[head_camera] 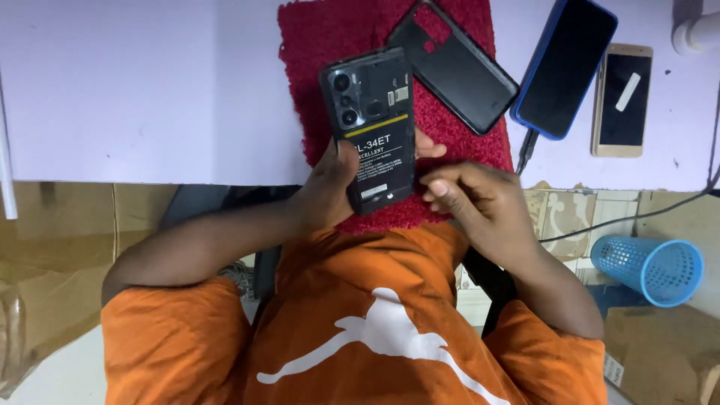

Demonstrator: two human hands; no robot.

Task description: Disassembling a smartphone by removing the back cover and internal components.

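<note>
My left hand (pixel 330 187) grips a black phone (pixel 373 127) with its back cover off, so the camera lenses and the labelled battery show. I hold it tilted over the red mat (pixel 322 45). My right hand (pixel 476 199) hovers just right of the phone's lower end, fingers curled together, holding nothing that I can see. The phone's black back cover (pixel 457 67) lies on the mat beyond the phone.
A phone in a blue case (pixel 566 67) with a cable plugged in lies right of the mat on the pale table (pixel 135 82). A gold phone (pixel 622 101) lies farther right. A blue mesh basket (pixel 652 266) sits on the floor. Cardboard lies at left.
</note>
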